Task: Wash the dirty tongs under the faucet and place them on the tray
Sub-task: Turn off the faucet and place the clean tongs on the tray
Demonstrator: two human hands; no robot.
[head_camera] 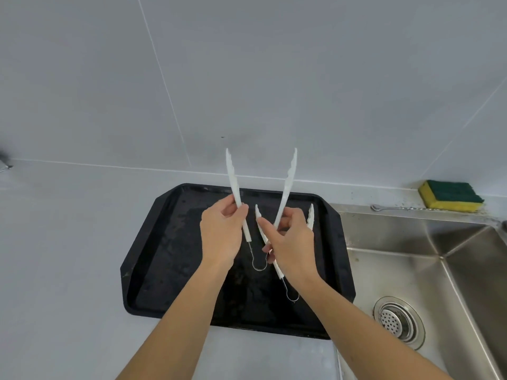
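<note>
Both hands hold one pair of white tongs (233, 182) in the air above the black tray (153, 242), tips pointing up and away towards the wall, the wire loop at the hinge hanging low between the wrists. The left hand (222, 229) has its grip closed round the left arm of the tongs, pinching it between thumb and fingers. The right hand (290, 242) pinches the right arm in the same way, so the two arms are spread in a wide V, probably to check them or shake water off before setting them down. A second pair of tongs (310, 218) already lies flat on the tray, partly hidden under the right hand, which suggests the held pair will go beside it. The tray sits on the counter (68, 270) near its back edge and just beside the sink (411, 242), a short carry from where washing would be done. The tray's surface looks wet. On the ledge behind the sink rest a yellow-and-green sponge (450, 194) and a thin metal utensil (397, 208).
</note>
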